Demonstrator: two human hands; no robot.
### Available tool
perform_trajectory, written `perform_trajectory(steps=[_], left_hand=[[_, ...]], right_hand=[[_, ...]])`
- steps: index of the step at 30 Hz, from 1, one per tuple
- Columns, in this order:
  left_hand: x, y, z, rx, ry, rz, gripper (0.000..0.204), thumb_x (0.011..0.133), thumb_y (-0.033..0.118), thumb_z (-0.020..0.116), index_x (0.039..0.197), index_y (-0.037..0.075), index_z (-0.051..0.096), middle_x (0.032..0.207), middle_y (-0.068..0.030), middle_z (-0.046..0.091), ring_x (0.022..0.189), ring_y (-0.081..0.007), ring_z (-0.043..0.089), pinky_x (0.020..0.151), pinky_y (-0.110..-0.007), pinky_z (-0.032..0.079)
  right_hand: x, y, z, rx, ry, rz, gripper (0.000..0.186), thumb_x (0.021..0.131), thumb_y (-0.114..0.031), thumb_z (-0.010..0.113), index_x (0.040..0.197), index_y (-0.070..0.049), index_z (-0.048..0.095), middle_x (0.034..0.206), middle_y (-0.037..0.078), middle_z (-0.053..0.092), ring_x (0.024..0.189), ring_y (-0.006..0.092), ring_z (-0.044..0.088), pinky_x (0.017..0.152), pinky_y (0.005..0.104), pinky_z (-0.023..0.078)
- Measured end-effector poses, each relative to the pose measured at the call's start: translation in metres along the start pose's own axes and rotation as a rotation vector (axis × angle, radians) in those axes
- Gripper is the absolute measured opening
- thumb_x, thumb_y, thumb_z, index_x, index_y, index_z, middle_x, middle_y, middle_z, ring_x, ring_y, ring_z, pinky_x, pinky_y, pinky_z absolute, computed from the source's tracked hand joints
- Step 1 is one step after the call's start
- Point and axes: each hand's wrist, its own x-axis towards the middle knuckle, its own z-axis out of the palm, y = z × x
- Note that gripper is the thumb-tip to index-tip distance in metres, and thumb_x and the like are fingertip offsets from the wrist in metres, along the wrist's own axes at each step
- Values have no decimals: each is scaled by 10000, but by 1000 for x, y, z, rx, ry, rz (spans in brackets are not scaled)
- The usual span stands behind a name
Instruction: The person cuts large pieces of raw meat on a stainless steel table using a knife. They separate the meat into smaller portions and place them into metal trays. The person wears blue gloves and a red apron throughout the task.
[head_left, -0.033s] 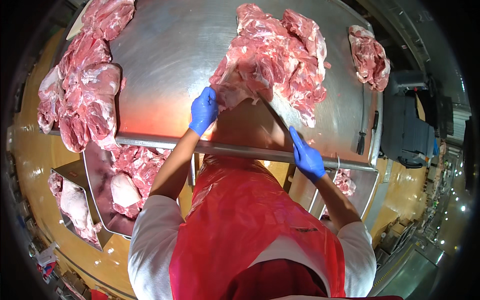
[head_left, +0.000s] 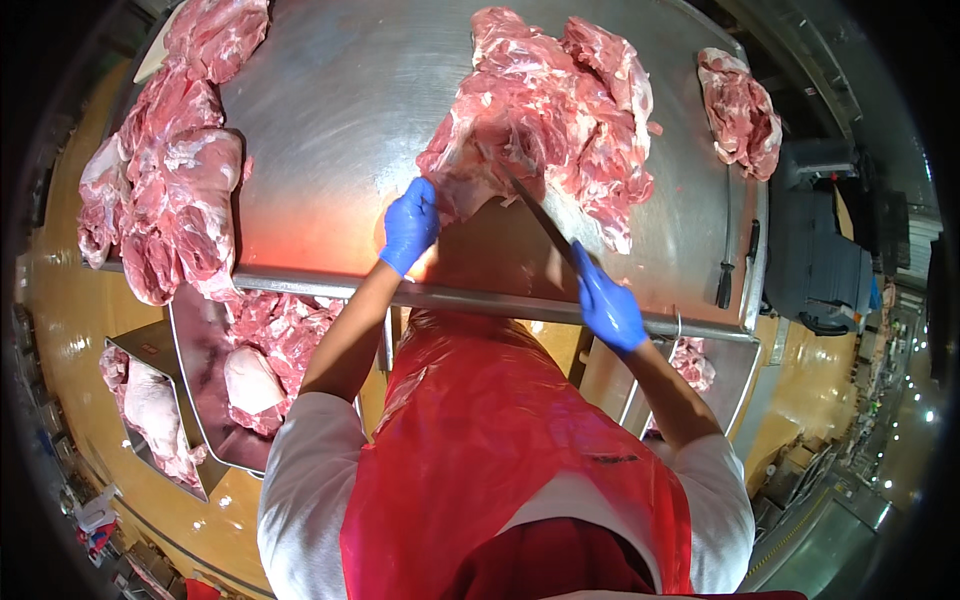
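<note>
A large piece of raw meat (head_left: 540,110) lies on the steel table, its near edge toward me. Gloved in blue, my left hand (head_left: 410,222) is closed on the meat's near left corner. In my right hand (head_left: 610,303), also in a blue glove, is a knife (head_left: 543,219) with a long dark blade. The blade slants away to the left, and its tip touches or enters the meat's near edge; how deep it goes is hidden.
Several cuts of meat (head_left: 180,190) pile along the table's left side, and another cut (head_left: 740,113) lies far right. A sharpening steel (head_left: 724,285) rests near the right edge. Below the table's front edge stand a metal tub (head_left: 195,375) of meat and a smaller bin (head_left: 200,440).
My right hand has moved slightly left and away from me, with the knife tip shifting a little left along the meat. My left hand keeps its hold, almost unmoved.
</note>
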Motion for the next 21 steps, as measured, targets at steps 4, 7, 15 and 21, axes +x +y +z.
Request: perform_trajectory(steps=[4, 7, 15, 21], left_hand=[[-5, 15, 13, 68, 135, 350, 106, 884, 59, 513, 847, 140, 571, 655, -184, 570, 601, -411, 587, 558, -467, 471], [4, 16, -10, 112, 99, 222, 101, 885, 65, 515, 860, 136, 583, 677, -185, 582, 606, -401, 597, 563, -461, 475], [52, -19, -82, 2, 346, 68, 235, 715, 77, 713, 935, 73, 629, 753, -172, 633, 678, -369, 614, 627, -416, 506], [51, 29, 7, 633, 156, 656, 441, 703, 189, 740, 1135, 183, 653, 1036, -79, 637, 1048, -302, 580, 848, -544, 411]], right_hand=[[104, -44, 30, 88, 135, 13, 740, 925, -72, 514, 1581, -262, 228, 1190, 245, 617, 767, 425, 669, 641, 515, 539], [94, -33, 48, 12, 99, -3, 786, 913, -84, 495, 1597, -273, 158, 1067, 206, 645, 755, 383, 671, 663, 507, 547], [-8, -19, 4, 172, -9, 4, 600, 994, -188, 421, 1572, -200, 263, 1135, 299, 632, 889, 455, 660, 759, 524, 541], [131, -71, 64, 51, 346, 62, 707, 914, -87, 561, 1560, -131, 278, 953, 220, 684, 715, 406, 651, 650, 448, 545]])
